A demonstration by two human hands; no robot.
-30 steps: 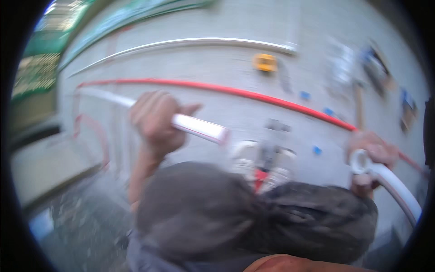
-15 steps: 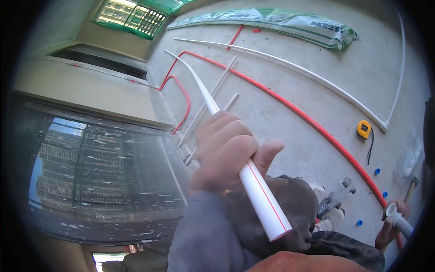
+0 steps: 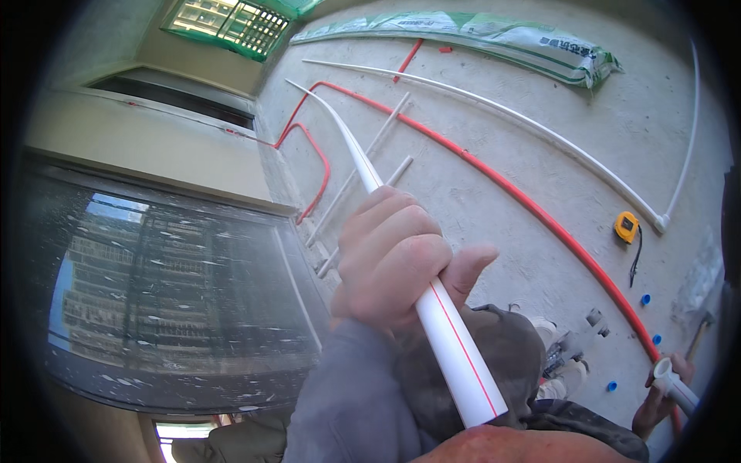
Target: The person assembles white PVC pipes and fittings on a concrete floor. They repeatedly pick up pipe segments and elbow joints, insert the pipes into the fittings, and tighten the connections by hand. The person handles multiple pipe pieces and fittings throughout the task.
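My left hand (image 3: 394, 262), in a grey sleeve, is wrapped around a long white plastic pipe (image 3: 459, 351) with a thin red stripe, its thumb sticking out to the right. The pipe's near end tilts down toward my lap, and its far end reaches away toward the wall. At the lower right, my right hand (image 3: 653, 407) closes around a white pipe fitting (image 3: 664, 370) with a round open end. Part of that hand is hidden behind the fitting, which is apart from the pipe.
A red pipe (image 3: 532, 208) runs across the concrete floor. Beyond lie a white pipe with an elbow (image 3: 662, 222) and a long green-and-white plastic package (image 3: 478, 38). A yellow tape measure (image 3: 626, 227), blue caps (image 3: 646, 299), a hammer (image 3: 701, 333) and a dusty glass panel (image 3: 177, 285) are around.
The near end of the white pipe has shifted slightly right and down with my left hand. My right hand with the fitting sits a little lower. The whole view has shifted slightly.
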